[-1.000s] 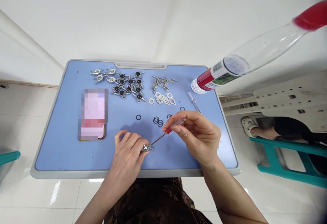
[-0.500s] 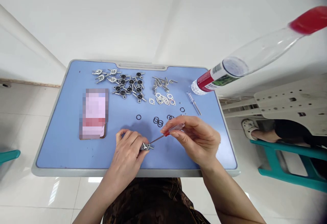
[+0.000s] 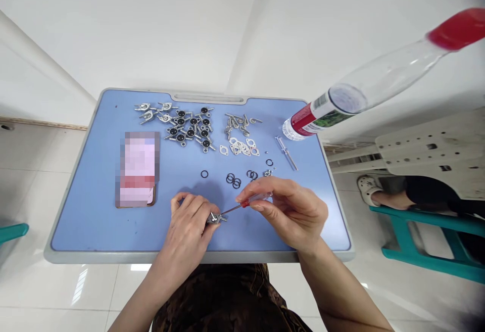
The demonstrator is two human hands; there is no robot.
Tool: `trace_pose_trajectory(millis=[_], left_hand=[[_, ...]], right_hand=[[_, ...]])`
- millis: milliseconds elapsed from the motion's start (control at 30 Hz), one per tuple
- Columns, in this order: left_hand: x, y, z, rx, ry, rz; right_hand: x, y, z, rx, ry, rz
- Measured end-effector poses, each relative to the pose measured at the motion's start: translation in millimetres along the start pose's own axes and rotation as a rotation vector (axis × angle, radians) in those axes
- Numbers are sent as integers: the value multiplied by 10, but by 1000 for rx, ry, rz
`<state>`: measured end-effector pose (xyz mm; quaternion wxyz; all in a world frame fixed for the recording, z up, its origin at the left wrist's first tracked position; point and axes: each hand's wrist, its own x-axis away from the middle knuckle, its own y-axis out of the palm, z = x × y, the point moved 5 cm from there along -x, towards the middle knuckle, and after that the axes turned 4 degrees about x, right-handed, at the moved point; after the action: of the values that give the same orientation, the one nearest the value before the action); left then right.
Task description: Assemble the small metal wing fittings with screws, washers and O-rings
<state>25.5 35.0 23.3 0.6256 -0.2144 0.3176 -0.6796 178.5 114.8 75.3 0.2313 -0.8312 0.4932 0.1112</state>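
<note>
My left hand is closed around a small metal valve near the table's front edge; its fingers hide part of the body. Between the thumb and fingers of my right hand is a screwdriver with a clear and red handle. Its thin shaft slants down to the left, and the tip meets the valve or lies very close to it. Several black O-rings lie just beyond my hands. A small heap of tiny metal pieces shows past my right fingers.
On the blue table are several metal valves with black faces, flat oval plates, metal levers and a syringe-like tube. A phone lies left; a tall water bottle stands at the back right.
The screwdriver and my right hand have dipped slightly, so the shaft lies flatter. More of the tiny metal pieces show behind the hand. My left hand keeps its grip on the valve.
</note>
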Motion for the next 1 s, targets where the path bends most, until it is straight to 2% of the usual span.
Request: trace_pose_trajectory(millis=[233, 467, 1000], left_hand=[[3, 6, -4, 16, -9, -3], [0, 3, 4, 12, -15, 5], [-10, -13, 13, 13, -17, 5]], right_hand=[[-12, 9, -63, 22, -57, -36], [-15, 13, -131, -3, -183, -79], [-30, 40, -198, 2, -292, -119]])
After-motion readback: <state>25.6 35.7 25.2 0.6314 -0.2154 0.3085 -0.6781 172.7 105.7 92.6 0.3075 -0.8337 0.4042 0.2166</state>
